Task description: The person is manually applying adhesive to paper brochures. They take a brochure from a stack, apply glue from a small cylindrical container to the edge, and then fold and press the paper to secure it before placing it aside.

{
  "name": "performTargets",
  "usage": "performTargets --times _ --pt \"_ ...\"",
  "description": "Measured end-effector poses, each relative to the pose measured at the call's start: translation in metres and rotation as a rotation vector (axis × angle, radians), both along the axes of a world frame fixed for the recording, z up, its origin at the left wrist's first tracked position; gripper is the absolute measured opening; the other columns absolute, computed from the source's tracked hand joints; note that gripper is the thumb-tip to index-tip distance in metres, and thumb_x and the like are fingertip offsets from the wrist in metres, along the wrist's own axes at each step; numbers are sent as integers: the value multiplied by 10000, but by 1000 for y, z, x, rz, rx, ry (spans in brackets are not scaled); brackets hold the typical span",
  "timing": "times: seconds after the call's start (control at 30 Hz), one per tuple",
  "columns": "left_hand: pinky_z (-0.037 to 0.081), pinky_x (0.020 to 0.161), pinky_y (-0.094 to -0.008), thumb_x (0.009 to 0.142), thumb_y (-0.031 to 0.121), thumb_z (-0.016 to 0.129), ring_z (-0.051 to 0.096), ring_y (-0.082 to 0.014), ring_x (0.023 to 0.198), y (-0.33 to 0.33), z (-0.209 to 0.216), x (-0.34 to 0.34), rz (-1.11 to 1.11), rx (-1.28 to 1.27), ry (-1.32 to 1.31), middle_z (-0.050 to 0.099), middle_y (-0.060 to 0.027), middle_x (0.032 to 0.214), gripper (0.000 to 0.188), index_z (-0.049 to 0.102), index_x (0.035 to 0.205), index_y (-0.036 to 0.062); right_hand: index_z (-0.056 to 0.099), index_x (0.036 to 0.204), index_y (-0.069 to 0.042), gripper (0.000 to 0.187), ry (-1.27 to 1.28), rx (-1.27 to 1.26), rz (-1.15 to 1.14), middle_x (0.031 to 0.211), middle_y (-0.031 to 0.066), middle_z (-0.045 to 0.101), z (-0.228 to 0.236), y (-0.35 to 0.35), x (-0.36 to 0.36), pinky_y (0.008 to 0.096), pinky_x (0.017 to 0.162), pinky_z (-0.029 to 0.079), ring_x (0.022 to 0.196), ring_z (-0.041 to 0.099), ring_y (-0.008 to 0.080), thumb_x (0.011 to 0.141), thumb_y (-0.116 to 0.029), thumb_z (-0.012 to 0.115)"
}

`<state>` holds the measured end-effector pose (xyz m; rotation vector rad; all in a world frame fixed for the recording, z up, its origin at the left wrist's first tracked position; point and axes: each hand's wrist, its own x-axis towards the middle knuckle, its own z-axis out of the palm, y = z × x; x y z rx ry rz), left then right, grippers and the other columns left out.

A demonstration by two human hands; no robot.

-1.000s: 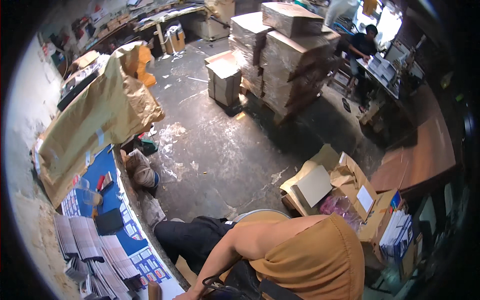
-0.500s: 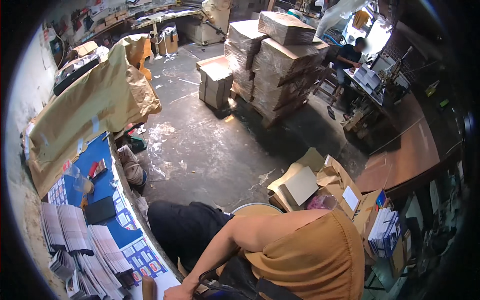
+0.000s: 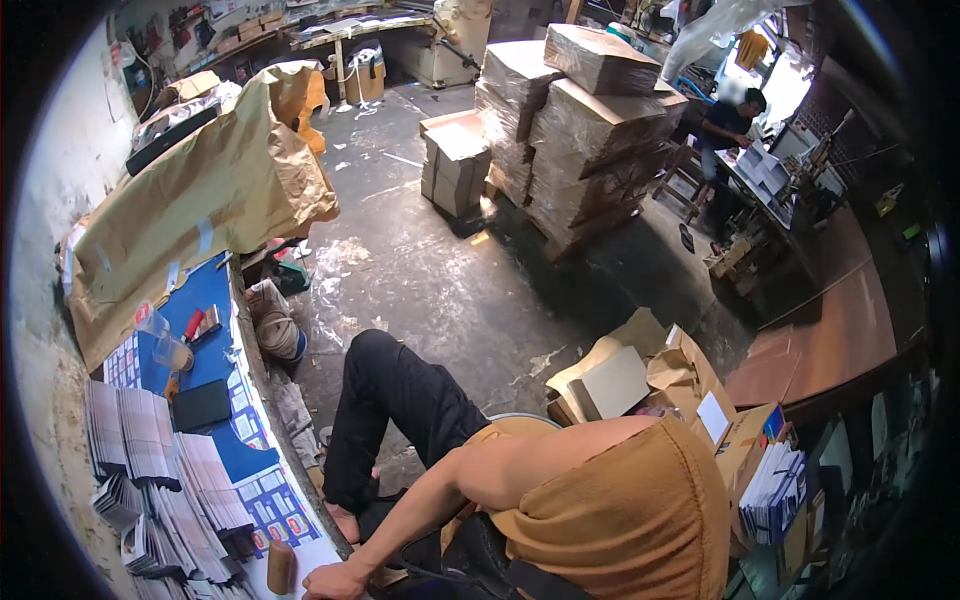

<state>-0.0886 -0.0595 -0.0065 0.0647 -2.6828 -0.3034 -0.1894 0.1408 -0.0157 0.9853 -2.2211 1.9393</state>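
My right hand point(image 3: 337, 580) rests low at the near end of the worktable point(image 3: 318, 555), its fingers curled and partly cut off by the lower edge. Whatever they may hold is hidden. Just left of it stands a short, rounded brown block point(image 3: 281, 567), apart from the fingers. Beyond that lie printed blue-and-white sheets point(image 3: 272, 510) and stacks of folded paper point(image 3: 212, 478). My left hand is out of view.
A black phone-like slab point(image 3: 201, 404), a plastic cup point(image 3: 172, 352) and a red-handled tool point(image 3: 195, 322) lie further along the table. Brown paper point(image 3: 190, 210) drapes its far end. Wrapped cartons point(image 3: 590, 130) stand on the floor; a person point(image 3: 735, 125) sits far right. Opened cardboard point(image 3: 690, 380) is nearby.
The view has shifted, so the room sits further right. My bent knee has risen and my bare foot now shows beside the table. My right hand has moved slightly left, close to the brown block.
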Motion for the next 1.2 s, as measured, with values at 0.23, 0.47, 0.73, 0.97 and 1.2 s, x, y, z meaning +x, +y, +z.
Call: performTargets --times 0.23,0.47,0.73,0.97,1.2 --pt "400 1107 -528 996 358 588 534 -394 1311 0 -11 -2 -7 -13 23 553 -262 1427 554 573 1379 -42 699 960 -91 166 34 -22 -1 779 179 691 -3 11 5 521 653 513 734 649 427 910 -241 652" --pt "398 1115 -521 993 349 586 536 -384 1318 5 -24 -5 236 -46 -35 556 -259 1431 554 572 1385 -43 641 1290 -190 428 66 353 147 831 186 657 9 -15 12 515 650 497 782 648 408 865 -212 595" --pt "295 1174 -575 822 258 776 367 -475 1403 28 12 -26 122 94 -114 388 -292 1515 704 507 1411 -19 533 1473 -57 711 116 277 185 1368 245 598 36 32 -13 449 936 492 1143 599 410 779 72 619" --pt "289 1189 -567 922 241 680 351 -474 1435 8 16 14 264 298 -51 395 -271 1533 640 457 1460 -26 517 1516 -211 775 328 453 412 1546 307 412 37 3 18 499 1134 418 1377 468 480 779 -63 701" --pt "274 1212 -556 997 82 541 343 -468 1483 44 22 72 395 291 -143 400 -292 1567 574 368 1526 -59 585 1463 -214 751 404 527 355 1565 288 404 39 3 20 506 1131 426 1397 460 472 739 -68 722"
